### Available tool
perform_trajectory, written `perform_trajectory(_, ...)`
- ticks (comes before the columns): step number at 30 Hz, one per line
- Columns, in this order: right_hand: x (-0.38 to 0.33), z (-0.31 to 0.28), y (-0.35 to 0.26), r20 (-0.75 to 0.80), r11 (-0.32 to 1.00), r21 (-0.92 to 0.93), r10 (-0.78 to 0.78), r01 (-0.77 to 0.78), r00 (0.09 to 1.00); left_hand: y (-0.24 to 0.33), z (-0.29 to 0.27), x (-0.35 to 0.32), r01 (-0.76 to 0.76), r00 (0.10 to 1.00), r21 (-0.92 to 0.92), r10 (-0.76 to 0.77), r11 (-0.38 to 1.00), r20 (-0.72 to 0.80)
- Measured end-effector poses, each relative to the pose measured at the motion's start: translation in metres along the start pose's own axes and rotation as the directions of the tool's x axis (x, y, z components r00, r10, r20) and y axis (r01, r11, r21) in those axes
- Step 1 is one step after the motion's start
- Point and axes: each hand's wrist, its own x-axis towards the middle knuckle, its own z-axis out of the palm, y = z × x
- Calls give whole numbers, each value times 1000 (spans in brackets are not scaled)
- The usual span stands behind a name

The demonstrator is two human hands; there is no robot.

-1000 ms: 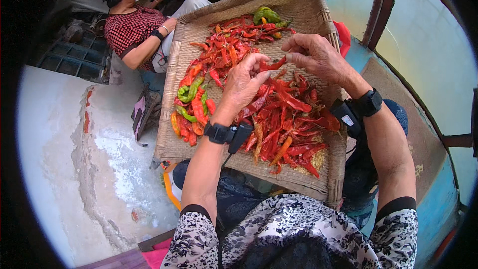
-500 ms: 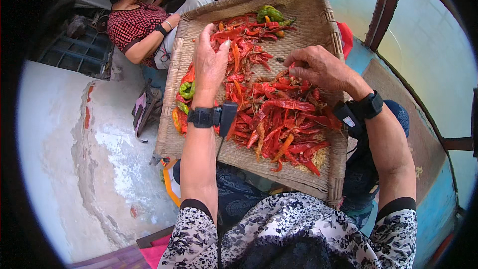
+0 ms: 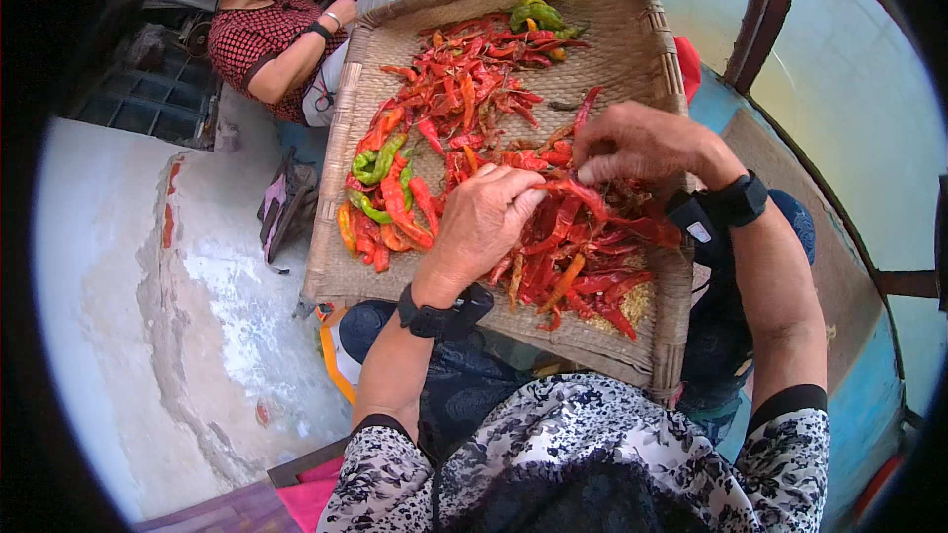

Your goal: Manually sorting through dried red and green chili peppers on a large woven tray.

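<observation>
A large woven tray (image 3: 617, 54) rests on my lap, spread with dried chilies. My left hand (image 3: 482, 225) lies on the near heap of red chilies (image 3: 583, 252), its fingers bunched around a few of them. Just beyond, my right hand (image 3: 642, 143) pinches a long red chili (image 3: 585, 190) at the top of the same heap. The fingertips of both hands nearly meet. More red chilies (image 3: 464, 84) are scattered across the middle of the tray. Green chilies (image 3: 377, 163) lie at its left edge, and a second green bunch (image 3: 538, 13) sits at the far end.
Another person (image 3: 267, 39) in a red patterned top sits beyond the tray's far left corner. A worn concrete floor (image 3: 178, 316) lies to the left. A blue wall (image 3: 849, 89) and a wooden frame (image 3: 760, 20) stand on the right.
My left hand reached out to the tray's far left side, then came back to the near heap beside my right hand. The right hand stayed over the heap.
</observation>
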Motion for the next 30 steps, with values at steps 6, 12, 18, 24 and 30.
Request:
perform_trajectory(6,-2,-8,3,-281,1000,8,14,-12,959,-34,-34,11,304,949,-340,-313,890,28)
perform_trajectory(12,1,-7,10,-304,995,-84,-73,50,950,-120,-44,35,329,822,57,-256,943,-509)
perform_trajectory(18,-1,-9,-2,-298,998,-54,-36,21,954,-132,26,11,561,826,234,-553,794,-105)
perform_trajectory(24,3,-8,-7,-262,998,-56,-2,-13,965,-122,35,12,582,799,-319,-599,748,51)
perform_trajectory(30,5,-3,3,-268,997,-81,-6,-16,963,-44,24,21,330,940,-285,-342,900,9)
